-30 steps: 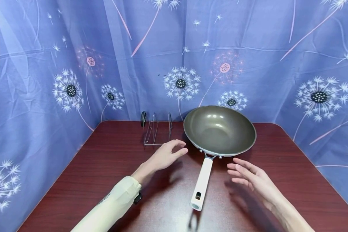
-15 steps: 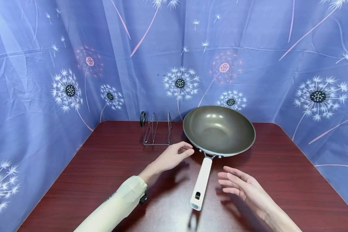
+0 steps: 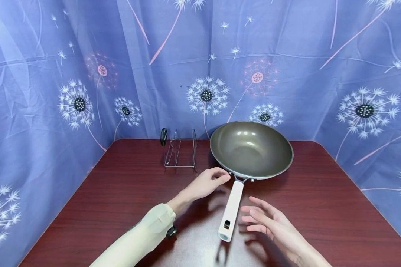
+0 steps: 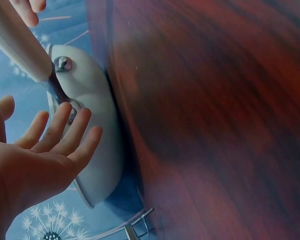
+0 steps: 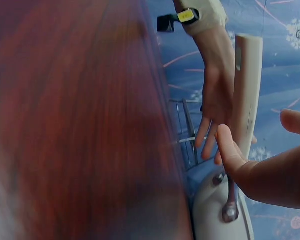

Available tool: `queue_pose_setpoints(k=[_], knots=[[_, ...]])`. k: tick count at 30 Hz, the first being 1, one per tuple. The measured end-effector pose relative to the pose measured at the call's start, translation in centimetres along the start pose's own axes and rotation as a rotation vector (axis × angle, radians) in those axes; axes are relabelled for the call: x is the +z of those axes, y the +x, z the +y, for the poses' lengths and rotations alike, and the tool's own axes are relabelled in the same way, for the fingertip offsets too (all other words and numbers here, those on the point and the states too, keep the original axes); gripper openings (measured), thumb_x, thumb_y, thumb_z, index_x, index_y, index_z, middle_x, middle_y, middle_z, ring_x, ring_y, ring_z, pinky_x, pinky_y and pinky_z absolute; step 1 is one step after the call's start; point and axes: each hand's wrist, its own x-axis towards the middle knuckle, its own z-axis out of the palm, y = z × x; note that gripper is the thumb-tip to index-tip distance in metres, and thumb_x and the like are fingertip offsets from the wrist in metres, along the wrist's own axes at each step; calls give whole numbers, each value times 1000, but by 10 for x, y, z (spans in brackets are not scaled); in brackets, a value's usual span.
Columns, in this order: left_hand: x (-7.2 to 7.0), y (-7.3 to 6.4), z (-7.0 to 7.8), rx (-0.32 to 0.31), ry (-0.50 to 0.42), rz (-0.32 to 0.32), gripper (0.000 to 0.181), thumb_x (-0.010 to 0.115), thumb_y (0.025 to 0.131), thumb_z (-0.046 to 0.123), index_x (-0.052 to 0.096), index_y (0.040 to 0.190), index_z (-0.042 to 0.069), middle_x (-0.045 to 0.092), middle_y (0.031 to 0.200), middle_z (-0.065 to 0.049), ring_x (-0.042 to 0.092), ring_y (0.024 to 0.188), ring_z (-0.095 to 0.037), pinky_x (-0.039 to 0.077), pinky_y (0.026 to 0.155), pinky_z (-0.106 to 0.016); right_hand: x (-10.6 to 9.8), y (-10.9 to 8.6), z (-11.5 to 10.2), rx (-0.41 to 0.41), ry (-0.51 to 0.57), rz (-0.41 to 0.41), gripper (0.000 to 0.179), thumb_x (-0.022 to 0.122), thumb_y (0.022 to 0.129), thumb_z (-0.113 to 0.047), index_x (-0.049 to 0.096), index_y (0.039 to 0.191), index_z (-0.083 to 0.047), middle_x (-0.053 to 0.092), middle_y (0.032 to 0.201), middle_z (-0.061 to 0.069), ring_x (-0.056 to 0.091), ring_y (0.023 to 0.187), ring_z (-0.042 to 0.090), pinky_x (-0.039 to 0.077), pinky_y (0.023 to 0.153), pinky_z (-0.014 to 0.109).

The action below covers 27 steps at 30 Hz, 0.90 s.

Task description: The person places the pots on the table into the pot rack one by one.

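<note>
A wok [image 3: 250, 150] with a dark inside and a pale outside stands on the table, its white handle [image 3: 231, 211] pointing toward me. My left hand [image 3: 208, 183] is just left of where the handle joins the wok, fingers loosely bent and holding nothing. Right of the handle, my right hand [image 3: 270, 224] is held with fingers spread and apart from it. The left wrist view has the wok's pale outer side [image 4: 102, 140] beyond the left fingers. In the right wrist view the handle [image 5: 247, 85] rises between both hands.
Left of the wok stands a wire rack [image 3: 179, 166] with a black round piece [image 3: 163, 137] at its left end. The dark red wooden table [image 3: 130, 178] ends at a blue dandelion-patterned curtain [image 3: 167, 85] behind and at both sides.
My left hand has moved right, toward the handle's base. My right hand has come left and slightly nearer me, closer to the handle. The wok and rack stay put.
</note>
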Motion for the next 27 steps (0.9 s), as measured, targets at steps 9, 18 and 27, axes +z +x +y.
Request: queue_pose_setpoints(k=[9, 18, 27], knots=[[11, 4, 0, -35, -12, 0, 36, 58, 98, 45, 67, 117, 16, 72, 111, -8, 67, 106, -20, 51, 95, -34, 10, -1, 2, 11, 111, -127, 69, 45, 106, -16, 0, 154, 7, 58, 135, 4, 66, 117, 23, 55, 96, 34], [29, 10, 0, -128, -136, -27, 42, 61, 97, 43, 64, 119, 7, 74, 104, -4, 72, 88, -15, 58, 81, -37, 23, 3, 8, 26, 316, -272, 74, 42, 105, -9, -14, 151, 9, 62, 125, 4, 69, 109, 18, 56, 95, 35], [40, 16, -3, -231, -395, -104, 46, 61, 96, 43, 61, 118, 2, 73, 99, -12, 72, 82, -19, 60, 69, -29, 39, 7, 10, 79, 416, -307, 82, 42, 105, -11, -26, 148, 3, 69, 115, 2, 70, 101, 14, 58, 90, 33]])
